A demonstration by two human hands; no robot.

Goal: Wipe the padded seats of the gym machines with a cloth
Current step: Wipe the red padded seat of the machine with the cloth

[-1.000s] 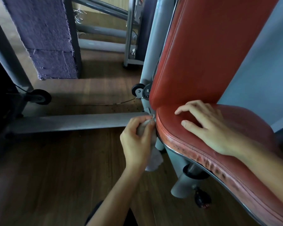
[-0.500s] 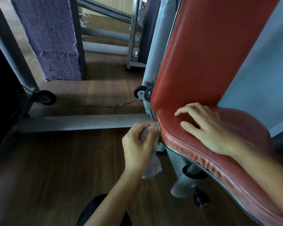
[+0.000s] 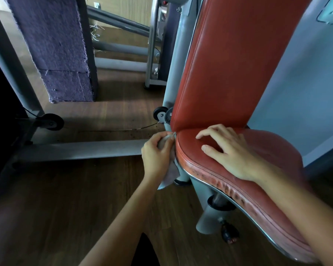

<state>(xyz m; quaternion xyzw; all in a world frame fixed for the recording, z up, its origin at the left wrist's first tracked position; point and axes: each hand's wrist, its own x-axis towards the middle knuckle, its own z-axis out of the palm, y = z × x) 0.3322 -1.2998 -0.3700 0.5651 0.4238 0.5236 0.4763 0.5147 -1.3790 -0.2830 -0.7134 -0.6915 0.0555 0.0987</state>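
Note:
A red padded seat (image 3: 273,150) with a cracked side edge and a chrome rim fills the right of the view. Its red backrest (image 3: 229,60) rises behind it. My left hand (image 3: 157,156) grips a small pale cloth (image 3: 169,175) and presses it against the seat's left edge, close to the corner where seat and backrest meet. The cloth's loose end hangs below my hand. My right hand (image 3: 231,152) rests flat on top of the seat, fingers spread and pointing left.
The grey machine frame (image 3: 81,148) runs along the wooden floor at left, with black wheels (image 3: 50,121) on it. A purple padded block (image 3: 52,45) stands at the back left. The seat post (image 3: 206,217) and a black knob (image 3: 229,233) sit under the seat.
My left hand with the cloth has slid a little up and back along the seat's left edge toward the backrest corner. My right hand has stayed in place on the seat.

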